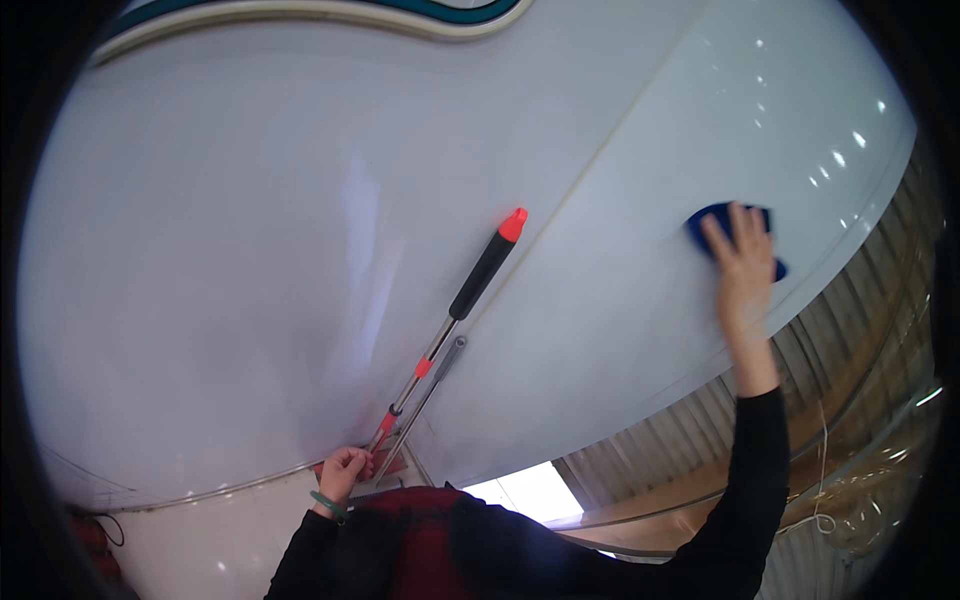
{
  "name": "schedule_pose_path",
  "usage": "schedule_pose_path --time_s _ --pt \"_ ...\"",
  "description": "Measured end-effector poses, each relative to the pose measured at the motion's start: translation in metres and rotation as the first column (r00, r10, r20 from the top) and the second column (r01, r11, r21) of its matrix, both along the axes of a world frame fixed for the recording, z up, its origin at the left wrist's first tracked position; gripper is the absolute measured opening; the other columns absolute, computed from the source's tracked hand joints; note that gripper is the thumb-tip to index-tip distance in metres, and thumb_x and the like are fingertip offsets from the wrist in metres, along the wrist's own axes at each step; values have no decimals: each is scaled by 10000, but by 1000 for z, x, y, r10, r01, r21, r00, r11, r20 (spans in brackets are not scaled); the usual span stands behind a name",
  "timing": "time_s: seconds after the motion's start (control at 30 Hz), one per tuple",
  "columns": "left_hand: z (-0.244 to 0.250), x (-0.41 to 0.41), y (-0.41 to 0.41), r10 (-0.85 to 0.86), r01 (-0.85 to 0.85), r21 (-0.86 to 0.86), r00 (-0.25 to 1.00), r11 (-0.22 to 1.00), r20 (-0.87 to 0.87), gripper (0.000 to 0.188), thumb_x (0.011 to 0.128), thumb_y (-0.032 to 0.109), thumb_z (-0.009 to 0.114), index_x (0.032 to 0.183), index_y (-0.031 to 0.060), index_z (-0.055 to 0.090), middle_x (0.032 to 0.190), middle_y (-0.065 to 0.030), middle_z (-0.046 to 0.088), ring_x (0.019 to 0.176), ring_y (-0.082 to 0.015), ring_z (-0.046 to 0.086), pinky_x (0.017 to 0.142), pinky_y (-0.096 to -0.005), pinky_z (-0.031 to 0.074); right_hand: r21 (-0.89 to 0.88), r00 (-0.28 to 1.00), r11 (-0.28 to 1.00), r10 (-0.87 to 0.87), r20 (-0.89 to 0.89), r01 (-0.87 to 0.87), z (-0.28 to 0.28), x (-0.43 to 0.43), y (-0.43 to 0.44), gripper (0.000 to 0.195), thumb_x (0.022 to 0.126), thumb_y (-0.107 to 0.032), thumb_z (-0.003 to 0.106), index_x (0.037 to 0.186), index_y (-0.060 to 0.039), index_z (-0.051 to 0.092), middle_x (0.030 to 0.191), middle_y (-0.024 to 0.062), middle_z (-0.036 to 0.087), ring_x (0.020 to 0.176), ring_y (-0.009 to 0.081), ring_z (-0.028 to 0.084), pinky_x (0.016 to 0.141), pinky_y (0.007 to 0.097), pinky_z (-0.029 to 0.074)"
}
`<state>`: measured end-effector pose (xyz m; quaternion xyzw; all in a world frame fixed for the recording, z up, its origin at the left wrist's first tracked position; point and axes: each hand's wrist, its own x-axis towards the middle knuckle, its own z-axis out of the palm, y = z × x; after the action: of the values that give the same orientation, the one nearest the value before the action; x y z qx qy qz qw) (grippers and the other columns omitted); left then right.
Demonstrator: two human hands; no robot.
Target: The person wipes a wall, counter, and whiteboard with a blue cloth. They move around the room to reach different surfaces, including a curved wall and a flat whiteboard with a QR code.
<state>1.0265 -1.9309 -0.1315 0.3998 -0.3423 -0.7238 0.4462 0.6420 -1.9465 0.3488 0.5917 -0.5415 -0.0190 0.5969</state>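
Fingers spread, my right hand presses a dark blue cloth flat against a glossy white wall panel. Parts of the cloth show above and beside the fingers. My left hand, with a green bangle at the wrist, is low in front of me with its fingers curled. Just beyond it rises a telescopic pole with a black grip, red end cap and red collars. Whether the fingers touch this pole is unclear. A thinner metal pole with a grey handle leans alongside.
A cream and teal curved moulding crosses the top. Past the panel's right edge are corrugated sheeting and clear brownish plastic, with a white cord hanging there. Shiny pale flooring and red objects lie lower left.
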Motion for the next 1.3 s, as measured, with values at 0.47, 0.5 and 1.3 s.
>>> schedule_pose_path --time_s 0.47,0.5,1.3 --pt "3 -10 2 2 -2 -15 1000 1000 5 149 905 171 558 887 34 615 746 -3 607 663 -72 557 647 -223 463 -353 972 926 -191 -138 132 50 -14 -85 528 837 1 394 1299 -236 490 1381 118 400 1282 352 343 1036 569 230" --pt "4 -8 4 12 -11 -13 1000 1000 6 149 905 171 558 891 34 614 752 -5 608 667 -73 557 650 -222 463 -269 974 957 -153 -165 105 16 -5 -93 504 830 -1 420 1282 -206 506 1361 116 419 1264 344 361 1028 559 244" --pt "16 27 24 185 -185 -10 979 983 79 143 910 144 541 869 21 600 774 -18 620 693 -80 564 656 -225 470 -53 -522 726 -440 730 -686 -290 90 -54 338 860 43 516 1161 -80 609 1100 77 623 959 165 581 835 278 455"
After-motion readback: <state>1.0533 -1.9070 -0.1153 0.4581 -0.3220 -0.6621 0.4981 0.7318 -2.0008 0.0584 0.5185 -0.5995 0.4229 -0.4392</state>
